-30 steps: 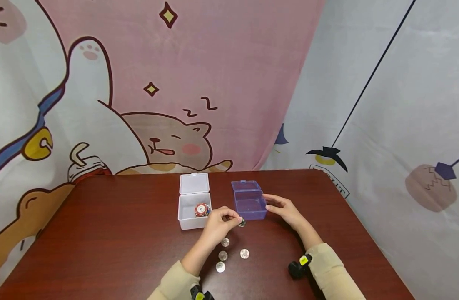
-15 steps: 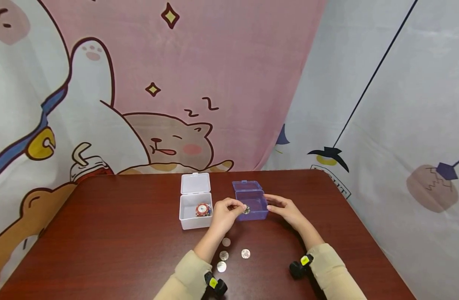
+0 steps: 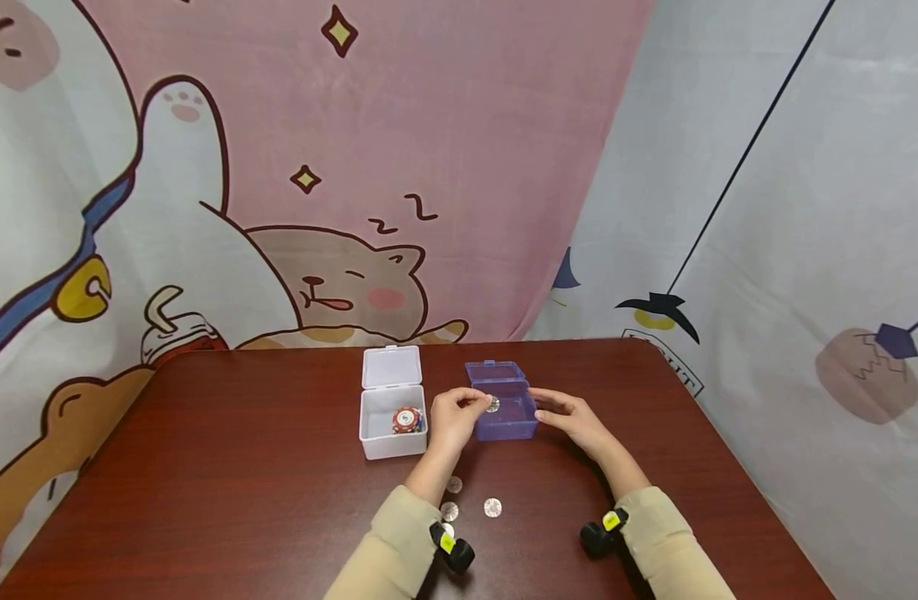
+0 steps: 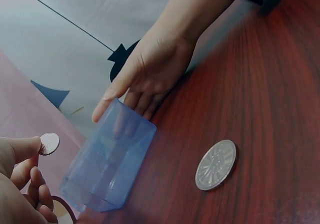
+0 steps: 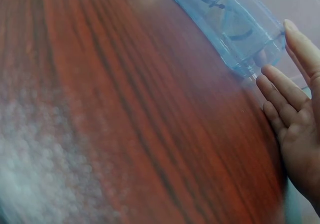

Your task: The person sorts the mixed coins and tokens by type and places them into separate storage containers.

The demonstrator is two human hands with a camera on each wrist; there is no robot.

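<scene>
My left hand (image 3: 449, 423) pinches a silver coin (image 3: 493, 404) between thumb and fingertips, over the translucent blue plastic box (image 3: 506, 430). In the left wrist view the coin (image 4: 49, 144) shows its patterned face. The box's lid (image 3: 496, 372) is flipped back, away from me. My right hand (image 3: 576, 422) rests against the box's right side with fingers extended; in the right wrist view its fingertips (image 5: 268, 72) are right at the box's end wall. Several silver coins lie nearer to me on the table, one coin (image 3: 492, 507) apart from the others, some partly covered by my left wrist.
Left of the blue box stands a white box (image 3: 394, 447), its lid up, holding red and other coloured poker chips (image 3: 407, 419). A dark red wooden table (image 3: 241, 467) carries everything. Behind its far edge hangs a cartoon-printed cloth (image 3: 496, 167). Both wrists wear black camera mounts.
My left hand has carried the coin from in front of the blue box up and over its opening, beside the left wall. My right hand has stayed at the box's side.
</scene>
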